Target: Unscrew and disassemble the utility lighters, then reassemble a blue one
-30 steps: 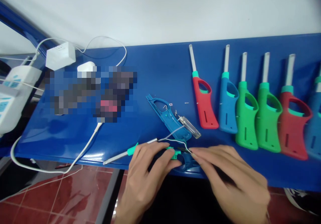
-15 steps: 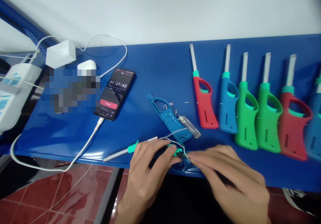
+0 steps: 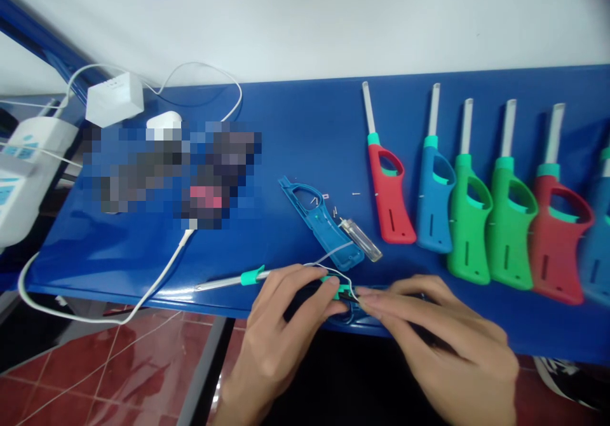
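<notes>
At the table's front edge, my left hand (image 3: 281, 330) has its fingers closed on the green trigger part (image 3: 340, 288) of a lighter that lies partly under it. The lighter's metal tube (image 3: 219, 283) points left. My right hand (image 3: 443, 337) pinches beside the trigger, where a thin white wire (image 3: 345, 272) ends; its fingertips hide what they grip. Under both hands is a blue lighter shell half (image 3: 369, 316). Just beyond them lie another blue shell half (image 3: 328, 232), a clear fuel tank (image 3: 362, 240) and several small screws (image 3: 335, 212).
Several assembled lighters, among them a red one (image 3: 391, 197) and a green one (image 3: 469, 222), lie in a row at the right. On the left are blurred items, a white cable (image 3: 162, 280), a white box (image 3: 114, 100) and a power strip (image 3: 38, 171).
The metal tube has turned slightly, its tip now a little higher. Both hands keep nearly the same place, with small finger shifts. The phone is now blurred out.
</notes>
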